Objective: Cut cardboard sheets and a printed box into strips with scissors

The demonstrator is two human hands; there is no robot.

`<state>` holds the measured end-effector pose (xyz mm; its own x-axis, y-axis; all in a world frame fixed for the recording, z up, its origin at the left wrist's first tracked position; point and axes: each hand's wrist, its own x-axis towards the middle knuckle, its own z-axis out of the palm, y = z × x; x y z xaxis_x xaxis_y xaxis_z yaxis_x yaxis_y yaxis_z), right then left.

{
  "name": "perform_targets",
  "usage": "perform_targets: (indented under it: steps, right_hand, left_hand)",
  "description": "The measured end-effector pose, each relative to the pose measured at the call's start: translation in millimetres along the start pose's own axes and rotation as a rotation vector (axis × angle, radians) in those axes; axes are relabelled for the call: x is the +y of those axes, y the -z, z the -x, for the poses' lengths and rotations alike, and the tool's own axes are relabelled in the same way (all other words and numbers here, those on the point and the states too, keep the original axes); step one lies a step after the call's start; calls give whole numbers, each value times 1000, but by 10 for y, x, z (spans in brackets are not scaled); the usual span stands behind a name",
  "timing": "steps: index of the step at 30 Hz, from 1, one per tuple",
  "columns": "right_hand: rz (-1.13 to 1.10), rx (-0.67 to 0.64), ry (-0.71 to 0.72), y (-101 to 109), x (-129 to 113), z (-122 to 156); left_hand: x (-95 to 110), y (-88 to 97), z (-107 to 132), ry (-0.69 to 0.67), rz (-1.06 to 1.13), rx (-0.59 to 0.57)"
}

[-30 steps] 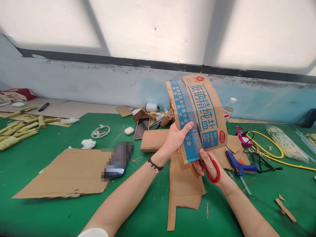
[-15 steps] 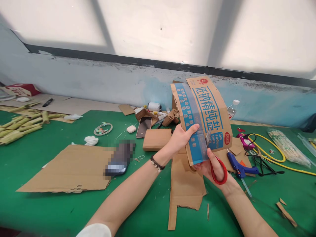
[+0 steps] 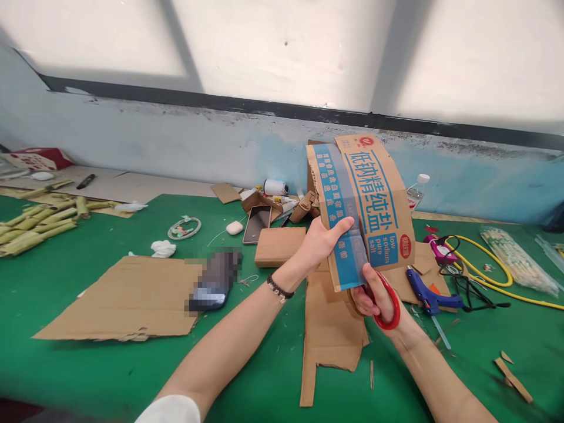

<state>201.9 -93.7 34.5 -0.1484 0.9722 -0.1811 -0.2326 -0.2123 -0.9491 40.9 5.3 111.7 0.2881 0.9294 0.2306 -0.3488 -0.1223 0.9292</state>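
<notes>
A printed piece of cardboard (image 3: 372, 194), brown with blue panels and lettering, is held up above the table. My left hand (image 3: 328, 238) grips it along its left side, thumb on the printed face and fingers behind. Red-handled scissors (image 3: 391, 305) are in my right hand (image 3: 374, 294), at the lower edge of the cardboard. A cut runs up from that edge between the blue strip and the brown panel. The scissor blades are mostly hidden by the cardboard. Below lies a notched brown cardboard piece (image 3: 332, 335) on the green table.
A blue glue gun (image 3: 432, 294), yellow hose (image 3: 489, 279) and bag of sticks (image 3: 517, 258) lie on the right. Leftward are a flat cardboard sheet (image 3: 127, 299), a phone (image 3: 257, 224), a cardboard block (image 3: 279, 247) and stalks (image 3: 39, 226). A bottle (image 3: 418, 191) stands behind.
The scissor blades, seen open over the printed face before, now barely show. My right hand has turned and shifted slightly left; my left hand keeps its grip on the cardboard.
</notes>
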Motion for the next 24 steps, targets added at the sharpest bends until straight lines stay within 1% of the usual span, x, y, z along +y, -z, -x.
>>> perform_targets:
  steps: [2,6,8,10,13,15,17,20,22,24]
  right_hand:
    - [-49,19,-23,-9,8,-7]
    - [-71,21,-35,-29,49,-32]
    - [-72,-10,-24,-23,63,-46]
    - [-56,-68,11,7,44,-50]
    - [11,-161,70,99,-58,-36]
    - [50,-178,84,165,-145,-18]
    - [78,-152,86,208,-214,0]
    - [113,-85,115,211,-255,21]
    - [127,-58,143,186,-248,24]
    - [140,-27,161,160,-230,18]
  left_hand:
    - [1,-1,-8,10,4,6]
    - [4,5,-24,25,0,18]
    - [-4,22,-38,23,-15,27]
    - [-14,47,-56,14,-33,42]
    - [-5,91,-82,-16,-18,87]
    - [26,115,-93,-26,14,112]
    - [67,125,-96,-36,24,110]
    - [89,98,-83,-78,10,98]
    - [48,47,-62,-99,19,130]
    - [-25,-23,-36,-79,50,165]
